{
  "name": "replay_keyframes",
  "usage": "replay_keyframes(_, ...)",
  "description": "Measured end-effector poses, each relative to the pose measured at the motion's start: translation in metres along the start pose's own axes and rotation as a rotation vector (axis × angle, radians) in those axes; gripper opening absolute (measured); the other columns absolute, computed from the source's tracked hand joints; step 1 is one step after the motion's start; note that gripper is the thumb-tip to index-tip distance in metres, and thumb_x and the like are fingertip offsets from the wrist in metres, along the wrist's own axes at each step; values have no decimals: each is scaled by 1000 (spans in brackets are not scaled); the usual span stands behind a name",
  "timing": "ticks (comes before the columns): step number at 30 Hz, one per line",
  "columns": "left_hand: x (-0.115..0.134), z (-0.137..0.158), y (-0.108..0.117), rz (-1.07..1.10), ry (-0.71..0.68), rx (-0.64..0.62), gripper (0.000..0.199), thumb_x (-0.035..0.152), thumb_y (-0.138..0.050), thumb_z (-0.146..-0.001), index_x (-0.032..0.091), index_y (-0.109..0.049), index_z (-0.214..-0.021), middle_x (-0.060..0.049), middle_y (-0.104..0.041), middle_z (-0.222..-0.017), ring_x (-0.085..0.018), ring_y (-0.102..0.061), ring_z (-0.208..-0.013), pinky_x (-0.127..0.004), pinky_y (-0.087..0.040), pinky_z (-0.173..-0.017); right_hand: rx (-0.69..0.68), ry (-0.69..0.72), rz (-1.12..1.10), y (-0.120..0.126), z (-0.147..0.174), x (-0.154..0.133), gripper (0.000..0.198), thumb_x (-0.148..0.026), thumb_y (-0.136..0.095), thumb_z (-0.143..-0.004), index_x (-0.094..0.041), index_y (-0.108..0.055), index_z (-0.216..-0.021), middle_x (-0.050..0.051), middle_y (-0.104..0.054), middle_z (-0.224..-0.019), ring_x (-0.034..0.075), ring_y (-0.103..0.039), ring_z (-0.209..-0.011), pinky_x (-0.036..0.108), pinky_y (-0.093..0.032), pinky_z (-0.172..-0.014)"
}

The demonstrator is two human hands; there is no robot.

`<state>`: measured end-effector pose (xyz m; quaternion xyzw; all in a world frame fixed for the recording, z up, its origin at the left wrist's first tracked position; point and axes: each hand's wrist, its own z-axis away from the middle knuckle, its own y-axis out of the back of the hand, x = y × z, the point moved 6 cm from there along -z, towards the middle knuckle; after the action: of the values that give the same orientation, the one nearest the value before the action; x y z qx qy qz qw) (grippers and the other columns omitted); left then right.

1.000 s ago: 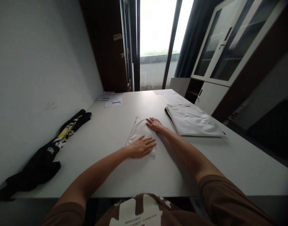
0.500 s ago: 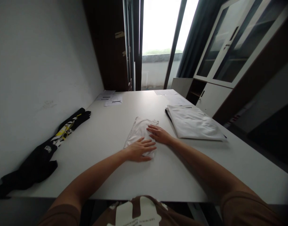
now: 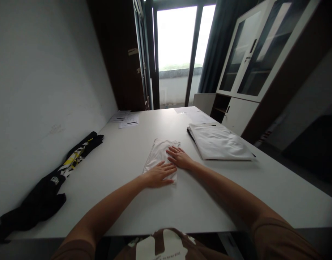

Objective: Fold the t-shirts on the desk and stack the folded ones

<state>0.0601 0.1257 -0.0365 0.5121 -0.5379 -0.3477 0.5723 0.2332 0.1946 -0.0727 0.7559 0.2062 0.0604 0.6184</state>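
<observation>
A small folded white cloth [image 3: 158, 153], likely a garment, lies flat on the white table [image 3: 122, 151]. Across its near part my left hand [image 3: 159, 175] rests palm down with fingers stretched out. My right hand [image 3: 179, 157] lies flat on the cloth's right side, its fingers spread, just beyond the left fingertips. Neither hand grips anything. Parts of the cloth are hidden beneath both hands.
To the right is a stack of folded white cloth [image 3: 220, 142] with a dark edge below. A black garment with a yellow and white pattern [image 3: 50, 184] lies along the left wall. Paper sheets [image 3: 129, 120] sit at the far left; a cabinet [image 3: 244, 61] stands beyond.
The camera view has tilted and shifted slightly. Both hands stay flat on the folded cloth, with hardly any movement against it.
</observation>
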Motion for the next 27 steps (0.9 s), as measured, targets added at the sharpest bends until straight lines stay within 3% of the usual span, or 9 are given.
replay_keyframes(9, -4, 1, 0, 85, 12, 16, 61, 54, -48, -106, 27, -41, -160, -7, -40, -165, -26, -31, -156, -49, -13, -130, -40, -40, 40, 0, -3, 5, 62, -58, -33, -107, -28, -42, -160, 8, -28, -169, 32, -26, -156, 54, -23, -124)
replay_keyframes(15, -5, 4, 8, 402, -44, -88, 41, 41, -51, -106, 36, -58, -147, 1, -53, -156, -25, -33, -155, -53, -7, -130, -93, -199, 62, -4, -7, 42, 67, -61, -27, -107, -29, -32, -165, 7, -24, -171, 31, -20, -158, 57, -23, -124)
replay_keyframes(18, -6, 4, 12, 603, -57, -102, 34, 40, -55, -104, 33, -70, -134, 1, -67, -141, -24, -48, -146, -49, -6, -131, -76, -218, 77, -3, -7, 50, 66, -60, -28, -107, -27, -35, -164, 8, -26, -170, 31, -19, -158, 56, -23, -124)
replay_keyframes(20, -12, 3, 14, 717, -17, -20, 35, 41, -55, -103, 28, -72, -130, -2, -72, -134, -24, -60, -135, -44, -19, -130, -37, -185, 77, -1, -6, 48, 63, -58, -31, -107, -27, -40, -162, 9, -30, -169, 31, -22, -158, 55, -22, -125)
replay_keyframes(23, -35, 3, 18, 700, 144, 289, 36, 39, -53, -103, 22, -73, -127, -7, -71, -135, -24, -64, -129, -40, -40, -120, 36, -55, 32, 5, -4, 34, 61, -56, -37, -106, -26, -45, -159, 9, -35, -167, 30, -26, -156, 54, -22, -126)
replay_keyframes(25, -49, 6, 16, 530, 284, 448, 33, 34, -54, -101, 22, -73, -125, -8, -68, -137, -25, -60, -131, -42, -42, -118, 58, 50, -22, 7, -3, 22, 60, -56, -39, -106, -27, -46, -158, 8, -36, -166, 29, -29, -155, 52, -23, -126)
replay_keyframes(27, -58, 9, 10, 318, 390, 466, 35, 32, -57, -98, 22, -70, -129, -9, -64, -143, -27, -55, -137, -46, -38, -122, 42, 120, -62, 6, -3, 12, 60, -56, -39, -106, -27, -46, -158, 7, -36, -166, 28, -31, -155, 51, -25, -126)
